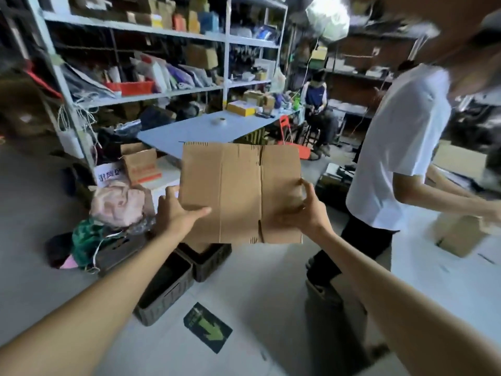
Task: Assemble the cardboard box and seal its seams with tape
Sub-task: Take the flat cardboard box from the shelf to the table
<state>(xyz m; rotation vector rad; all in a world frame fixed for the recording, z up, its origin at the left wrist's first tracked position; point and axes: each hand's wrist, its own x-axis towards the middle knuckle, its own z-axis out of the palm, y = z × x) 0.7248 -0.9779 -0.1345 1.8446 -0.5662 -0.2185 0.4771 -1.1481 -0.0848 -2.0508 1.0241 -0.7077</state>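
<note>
A flat, folded brown cardboard box (238, 191) is held up in the air in front of me, its creases running vertically. My left hand (177, 213) grips its lower left edge, thumb lying across the front face. My right hand (303, 213) grips the lower right edge, thumb on the right rim. A roll of tape (219, 121) lies on the blue table (189, 134) behind the box, out of reach of both hands.
A person in a white shirt (395, 158) stands close on my right, beside a cardboard box (458, 234). Dark plastic crates (168, 289) sit on the floor below the box. Cluttered metal shelves (162, 50) fill the back left. Another person (317, 109) sits beyond the table.
</note>
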